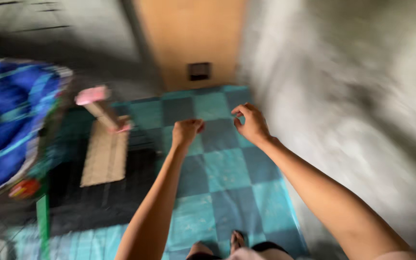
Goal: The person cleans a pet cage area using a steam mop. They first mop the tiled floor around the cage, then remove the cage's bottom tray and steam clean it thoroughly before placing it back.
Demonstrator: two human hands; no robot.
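Here, left hand [187, 132] fisted, right hand [251, 123] curled; checkered teal floor [227, 168]

A single head-worn camera looks steeply down from standing height at the checkered teal floor mat [227, 173], facing forward toward an orange door [188, 38] at the top of the frame. The person's own arms reach in from the bottom edge, and their feet show at the lower middle. The view is motion-blurred, most of all along the right wall and left side
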